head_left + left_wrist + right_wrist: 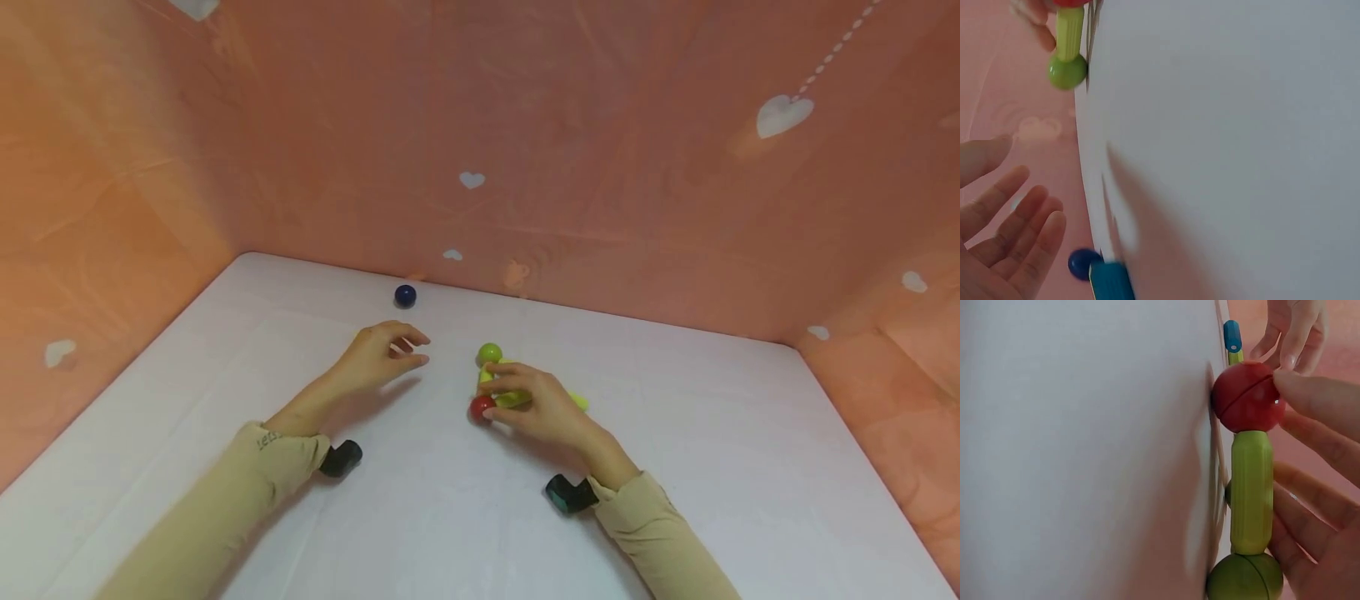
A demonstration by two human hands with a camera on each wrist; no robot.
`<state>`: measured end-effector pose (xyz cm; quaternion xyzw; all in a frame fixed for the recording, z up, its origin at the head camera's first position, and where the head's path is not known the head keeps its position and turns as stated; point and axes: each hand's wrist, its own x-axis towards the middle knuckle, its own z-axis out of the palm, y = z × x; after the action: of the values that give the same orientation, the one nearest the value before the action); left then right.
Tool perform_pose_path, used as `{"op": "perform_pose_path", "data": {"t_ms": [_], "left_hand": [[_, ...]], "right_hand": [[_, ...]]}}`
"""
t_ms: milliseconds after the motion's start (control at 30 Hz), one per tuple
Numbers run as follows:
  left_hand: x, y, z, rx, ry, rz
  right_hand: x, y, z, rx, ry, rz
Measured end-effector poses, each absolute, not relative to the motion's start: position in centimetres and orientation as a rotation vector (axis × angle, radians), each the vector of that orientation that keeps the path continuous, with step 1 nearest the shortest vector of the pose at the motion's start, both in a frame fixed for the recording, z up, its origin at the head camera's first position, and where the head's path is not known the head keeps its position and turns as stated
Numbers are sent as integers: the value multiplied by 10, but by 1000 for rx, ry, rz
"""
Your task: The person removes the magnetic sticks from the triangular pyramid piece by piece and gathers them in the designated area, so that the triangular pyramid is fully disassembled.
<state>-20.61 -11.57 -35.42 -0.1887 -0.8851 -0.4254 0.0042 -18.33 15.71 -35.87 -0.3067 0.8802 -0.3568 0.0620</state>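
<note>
On the white worktop (225, 400), left of centre, the left hand (378, 354) hovered, fingers relaxed and spread, holding nothing; a blue ball (405, 295) lay beyond it, far side. Right of centre, the right hand (536, 404) held the ball-and-rod piece: red ball (1247, 397), yellow-green rod (1251, 490), green ball (1246, 578). Risk, as judged: the balls could part from the rod and roll if the hold twisted. Peach backdrop (600, 167) closed the far edge.
</note>
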Motion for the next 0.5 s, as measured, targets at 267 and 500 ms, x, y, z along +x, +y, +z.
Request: {"op": "perform_pose_path", "data": {"t_ms": [267, 500], "left_hand": [[-214, -91, -351, -644, -2888, -1311], [-220, -74, -354, -586, -2964, -1367]], "right_hand": [[-187, 163, -359, -804, 2789, -1193], [-192, 167, -358, -724, 2867, -1202]]}}
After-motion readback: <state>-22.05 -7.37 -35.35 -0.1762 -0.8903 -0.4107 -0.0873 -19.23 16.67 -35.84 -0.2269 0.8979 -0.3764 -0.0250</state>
